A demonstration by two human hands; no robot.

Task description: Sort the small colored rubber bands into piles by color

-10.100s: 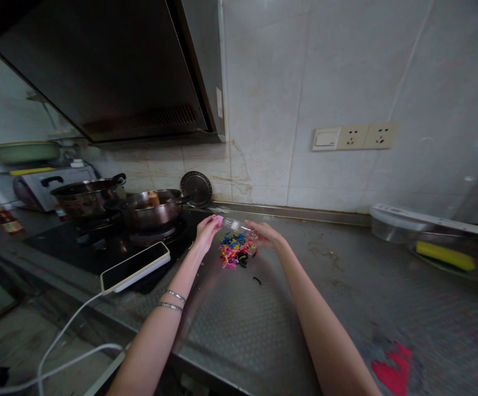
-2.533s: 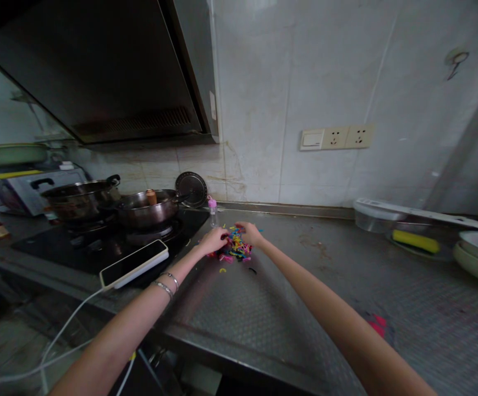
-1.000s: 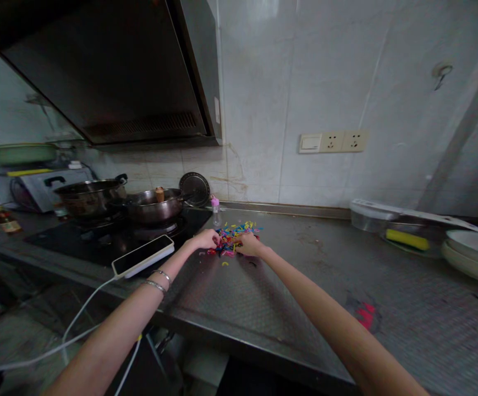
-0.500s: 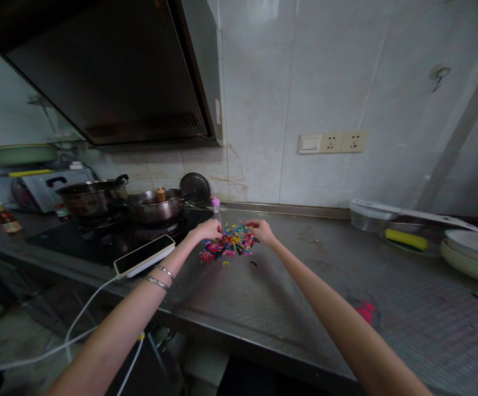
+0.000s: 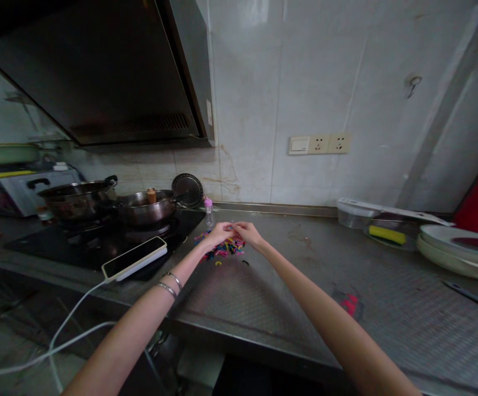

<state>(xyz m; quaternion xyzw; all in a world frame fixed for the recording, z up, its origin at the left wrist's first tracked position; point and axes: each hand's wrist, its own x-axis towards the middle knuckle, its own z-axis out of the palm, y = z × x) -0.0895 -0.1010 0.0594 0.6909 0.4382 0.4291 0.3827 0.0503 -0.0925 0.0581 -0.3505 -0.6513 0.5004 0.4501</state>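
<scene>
A pile of small bright rubber bands (image 5: 224, 252), pink, blue, yellow and black, lies on the steel counter (image 5: 239, 308). Over it, my left hand (image 5: 221, 233) and my right hand (image 5: 248, 234) meet at the fingertips. Both are closed in a pinch; whatever sits between the fingers is too small to make out. One yellow band (image 5: 218, 263) and one dark band (image 5: 246, 263) lie apart on the near side. Just behind my left hand stands a small clear bottle (image 5: 209, 218) with a pink cap.
To the left, a phone (image 5: 135, 258) with a white cable rests by the stove, where a large pot (image 5: 76, 203) and a pan (image 5: 146, 209) stand. A plastic tub (image 5: 352, 216), a yellow sponge (image 5: 387, 235) and stacked bowls (image 5: 449, 258) are on the right.
My hands have come together above the pile; before, they were apart at its two sides. The whole view has shifted slightly, with things appearing further left.
</scene>
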